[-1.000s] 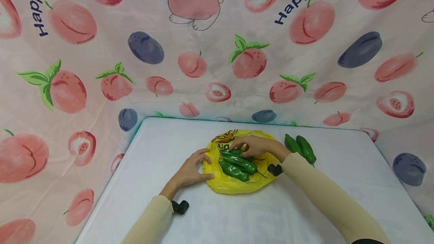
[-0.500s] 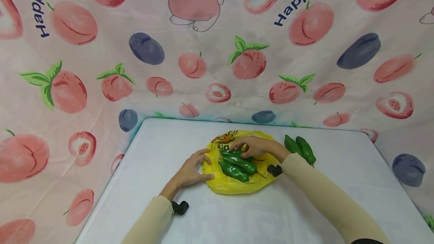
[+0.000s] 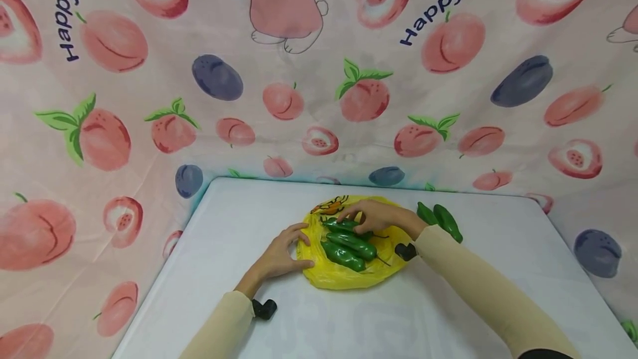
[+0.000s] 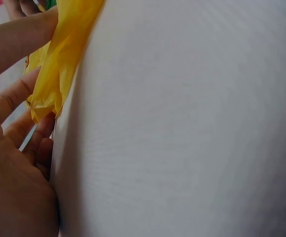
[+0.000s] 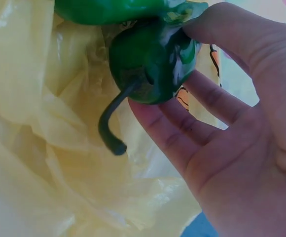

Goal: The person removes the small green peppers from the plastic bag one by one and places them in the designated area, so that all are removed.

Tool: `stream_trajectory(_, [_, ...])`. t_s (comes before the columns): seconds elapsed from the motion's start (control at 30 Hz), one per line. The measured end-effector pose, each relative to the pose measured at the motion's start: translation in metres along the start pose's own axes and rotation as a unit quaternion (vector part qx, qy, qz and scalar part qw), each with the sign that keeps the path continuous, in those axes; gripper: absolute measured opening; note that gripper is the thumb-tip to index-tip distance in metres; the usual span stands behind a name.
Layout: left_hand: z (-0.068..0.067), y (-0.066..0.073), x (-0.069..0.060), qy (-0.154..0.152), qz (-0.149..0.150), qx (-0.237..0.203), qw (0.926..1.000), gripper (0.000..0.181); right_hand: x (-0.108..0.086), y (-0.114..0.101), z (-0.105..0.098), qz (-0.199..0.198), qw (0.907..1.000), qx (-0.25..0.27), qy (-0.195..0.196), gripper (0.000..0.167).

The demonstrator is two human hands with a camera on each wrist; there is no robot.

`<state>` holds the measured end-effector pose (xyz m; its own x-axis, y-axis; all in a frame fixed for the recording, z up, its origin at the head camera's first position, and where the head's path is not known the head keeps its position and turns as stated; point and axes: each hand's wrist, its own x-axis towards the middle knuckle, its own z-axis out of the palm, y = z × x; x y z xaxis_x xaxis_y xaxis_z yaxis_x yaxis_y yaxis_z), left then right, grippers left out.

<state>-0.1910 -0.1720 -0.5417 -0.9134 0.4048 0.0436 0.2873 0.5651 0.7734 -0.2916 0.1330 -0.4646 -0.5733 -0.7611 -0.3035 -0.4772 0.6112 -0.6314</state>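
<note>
Several green peppers [image 3: 349,244] lie on a yellow plastic bag [image 3: 344,280] at the middle of the table. My right hand [image 3: 381,216] reaches over the bag from the right and grips the rearmost pepper. In the right wrist view, its thumb and fingers are round that green pepper [image 5: 148,64], whose curved stem hangs free. My left hand [image 3: 276,256] is at the bag's left edge, thumb and fingers spread around it. The left wrist view shows the yellow plastic [image 4: 59,64] between thumb and fingers, which are only slightly bent.
Two more green peppers [image 3: 447,222] lie on the white table [image 3: 399,326] to the right of the bag, behind my right forearm. A cloth with printed fruit [image 3: 319,98] hangs behind and beside the table.
The head view has tilted slightly up, so the scene sits a little lower in it. Both hands, the bag and the peppers keep nearly the same places relative to one another.
</note>
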Motion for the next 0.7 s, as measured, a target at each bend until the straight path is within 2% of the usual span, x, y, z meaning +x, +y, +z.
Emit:
stream_trajectory(0.17, [-0.001, 0.001, 0.000, -0.002, 0.002, -0.002, 1.0000, 0.039, -0.004, -0.001, -0.004, 0.003, 0.9999, 0.000, 0.015, 0.045])
stream_trajectory(0.7, [0.000, 0.002, -0.001, 0.004, -0.012, -0.002, 0.9999, 0.039, -0.019, -0.012, -0.018, -0.049, 0.9957, 0.026, 0.074, 0.044])
